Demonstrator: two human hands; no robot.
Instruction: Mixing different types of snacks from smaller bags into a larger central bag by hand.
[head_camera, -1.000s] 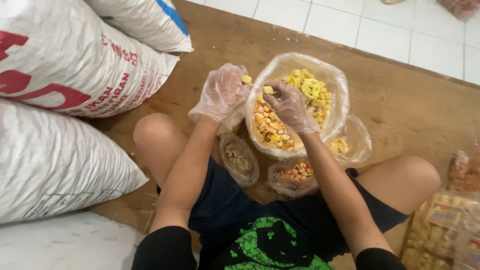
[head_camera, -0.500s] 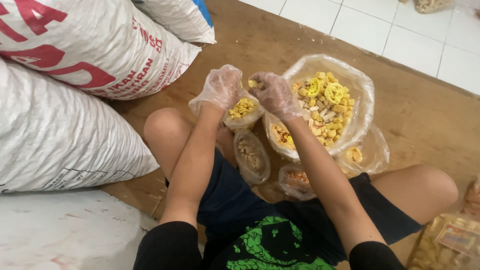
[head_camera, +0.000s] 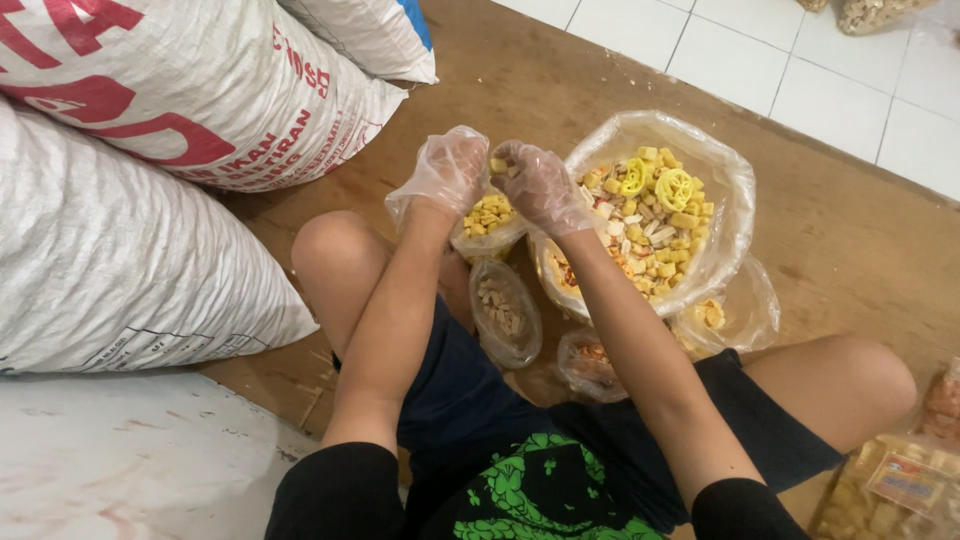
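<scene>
Brightness: your view is evenly lit and fairly bright, with soft indoor light and no hard beam.
Glare: the white tiled floor (head_camera: 800, 70) at the upper right is the brightest area you see, close to washed out; the large clear bag (head_camera: 735, 190) shows pale sheen on its rim.
Shadows: soft and shallow, gathering beneath your forearms and along the foot of the white woven sacks (head_camera: 120, 250).
Sharpness: your centre is reasonably crisp; the gloved left hand (head_camera: 445, 172) and right hand (head_camera: 540, 185) look slightly smeared.
Edges: the packets (head_camera: 890, 480) at your lower right corner are blurred, and the corners stretch a little.
</scene>
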